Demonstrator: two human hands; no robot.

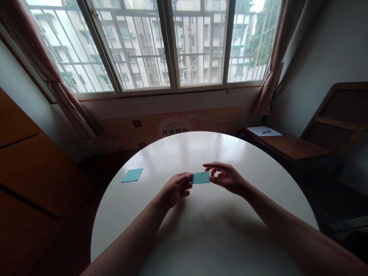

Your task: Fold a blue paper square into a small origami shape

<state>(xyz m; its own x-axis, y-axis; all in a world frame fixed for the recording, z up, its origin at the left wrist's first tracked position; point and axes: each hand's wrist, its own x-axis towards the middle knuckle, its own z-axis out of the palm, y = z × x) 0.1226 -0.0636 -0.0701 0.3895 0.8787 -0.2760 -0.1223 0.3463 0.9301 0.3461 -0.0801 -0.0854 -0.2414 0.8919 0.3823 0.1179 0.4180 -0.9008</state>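
Note:
A small light-blue paper [200, 178], folded into a narrow rectangle, is held just above the middle of the round white table [201, 230]. My left hand [176, 188] pinches its left end with curled fingers. My right hand [225, 177] pinches its right end between thumb and fingertips. A second light-blue sheet [132, 175] lies flat on the table to the far left, away from both hands.
A barred window [161, 42] with curtains fills the far wall. A wooden side table [287, 145] at the right carries a white sheet and a pen [264, 131]. Wooden cabinets [28, 172] stand at the left. A printed cardboard panel [172, 128] leans under the window.

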